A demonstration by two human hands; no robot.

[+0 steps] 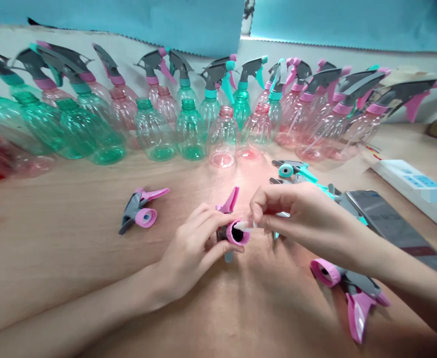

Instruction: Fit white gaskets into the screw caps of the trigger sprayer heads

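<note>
Loose pink-grey sprayer head (pixel 141 213) lies on the surface (pixel 72 258), well left of the left hand. Left hand (pixel 192 248) is curled round a pink trigger head (pixel 233 229), collar opening facing right, trigger up. Right hand (pixel 296 214) is pinched on a white dip tube (pixel 243 225), tip at the collar mouth, touching or just inside; can't tell which. Step looks like tube insertion into the head. Next move, as I judge it: keep the tube square to the bore, then push it home. Teal heads (pixel 291 170) sit beyond the right hand; another pink head (pixel 347 288) just under its wrist.

Head-worn view, downward, near table (pixel 72 258)
</note>
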